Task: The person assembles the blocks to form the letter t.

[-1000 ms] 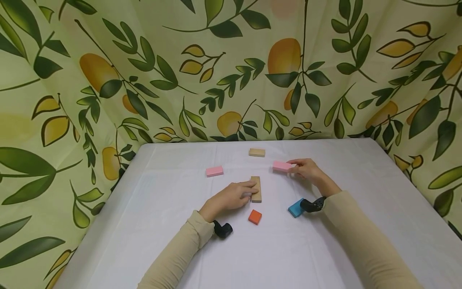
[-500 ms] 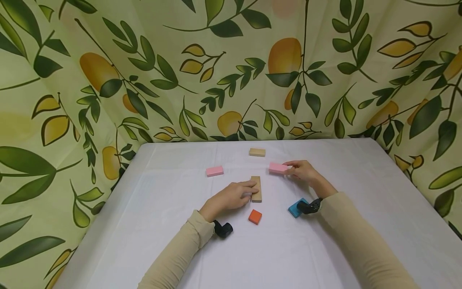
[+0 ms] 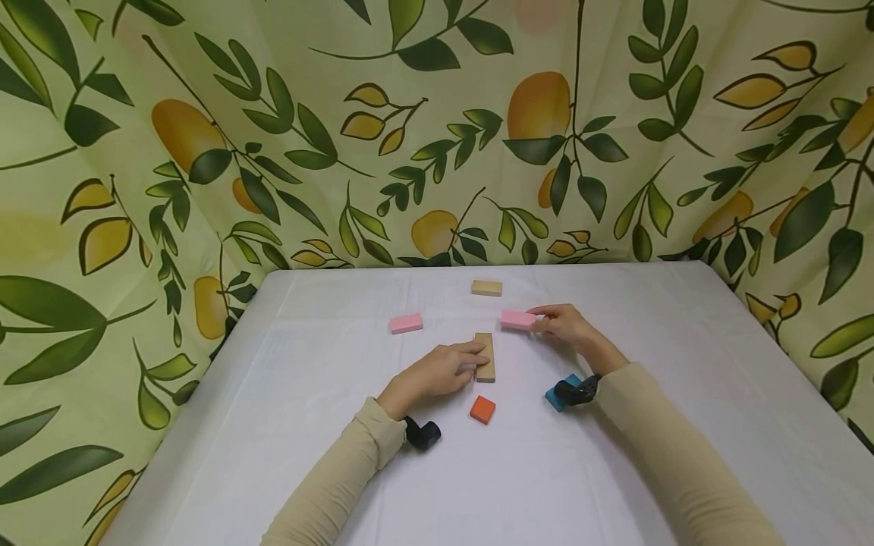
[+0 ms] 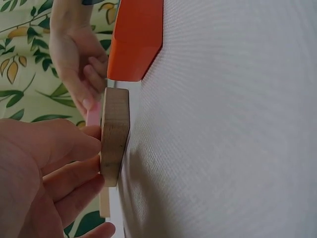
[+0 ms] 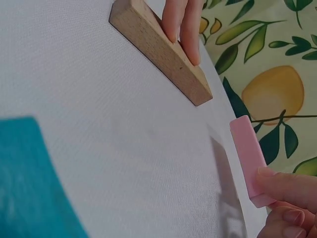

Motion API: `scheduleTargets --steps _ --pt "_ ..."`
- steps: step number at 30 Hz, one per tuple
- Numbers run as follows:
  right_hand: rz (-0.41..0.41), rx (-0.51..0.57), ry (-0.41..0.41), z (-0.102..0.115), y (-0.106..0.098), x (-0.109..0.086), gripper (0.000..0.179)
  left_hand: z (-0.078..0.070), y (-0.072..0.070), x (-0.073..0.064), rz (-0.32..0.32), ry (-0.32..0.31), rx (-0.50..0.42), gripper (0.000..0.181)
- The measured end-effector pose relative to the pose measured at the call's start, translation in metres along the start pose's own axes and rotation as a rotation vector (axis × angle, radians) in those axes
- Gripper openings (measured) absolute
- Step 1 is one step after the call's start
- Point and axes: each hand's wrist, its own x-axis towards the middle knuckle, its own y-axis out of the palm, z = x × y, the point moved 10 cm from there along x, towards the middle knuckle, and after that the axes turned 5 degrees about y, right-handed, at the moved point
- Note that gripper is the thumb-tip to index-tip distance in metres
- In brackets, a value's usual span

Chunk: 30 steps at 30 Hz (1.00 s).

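My right hand [image 3: 563, 322] pinches one end of a pink block [image 3: 517, 319] between thumb and fingers. In the right wrist view the pink block [image 5: 247, 157] is off the table, its shadow falling on the cloth. Left of it, a wooden block [image 3: 486, 369] lies flat, long side pointing away from me. The fingertips of my left hand [image 3: 437, 369] rest on top of this wooden block, as the right wrist view also shows. In the left wrist view those fingers [image 4: 79, 173] touch its upper face without wrapping round it.
A second pink block [image 3: 406, 324] lies at the left, and another wooden block [image 3: 486, 288] farther back. Nearer me is an orange block [image 3: 482, 410]. A blue block [image 3: 554, 400] sits partly hidden under the right wrist camera [image 3: 576, 390]. White cloth covers the table [image 3: 287, 425].
My right hand has moved left with the pink block, bringing it closer to the wooden block under my left hand. The left hand has stayed in place.
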Motion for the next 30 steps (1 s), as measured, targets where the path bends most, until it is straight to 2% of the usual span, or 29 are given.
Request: scheduleTargets --steps 9,13,21,30 --pt "-0.003 0.002 0.013 0.002 0.008 0.003 0.049 0.001 0.001 0.000 0.001 -0.001 -0.003 0.039" --pt "0.013 0.012 -0.009 0.007 0.013 0.002 0.049 -0.002 -0.001 -0.001 -0.012 0.017 -0.007 0.038" --pt "0.053 0.049 -0.058 0.016 0.020 -0.005 0.044 0.001 0.001 0.000 -0.010 0.011 0.009 0.039" --pt "0.043 0.029 -0.014 0.014 0.026 0.004 0.047 0.002 0.000 0.000 -0.011 0.004 -0.011 0.039"
